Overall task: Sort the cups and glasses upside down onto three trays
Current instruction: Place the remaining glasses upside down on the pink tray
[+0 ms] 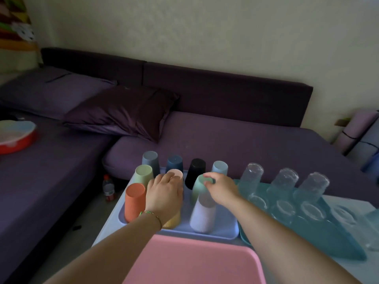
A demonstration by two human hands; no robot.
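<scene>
Several coloured plastic cups stand upside down on a lilac tray (pixel 217 235): orange (pixel 134 202), pale green (pixel 144 174), grey (pixel 150 160), dark blue (pixel 174 163), black (pixel 195 172), light blue (pixel 219 168), lavender (pixel 203 216). My left hand (pixel 164 193) grips the top of a peach cup (pixel 176 174), covering a yellow cup (pixel 174 221) below it. My right hand (pixel 220 187) grips the base of a mint green cup (pixel 198 188). Three clear glasses (pixel 251 177) stand inverted on a teal tray (pixel 332 238). A pink tray (pixel 194 261) lies bare nearest me.
A purple bed with pillows (pixel 121 111) runs behind the table. A red dish (pixel 16 136) sits on it at the left. A bottle (pixel 108 188) stands on the floor beside the table. Another clear glass (pixel 373 228) is at the right edge.
</scene>
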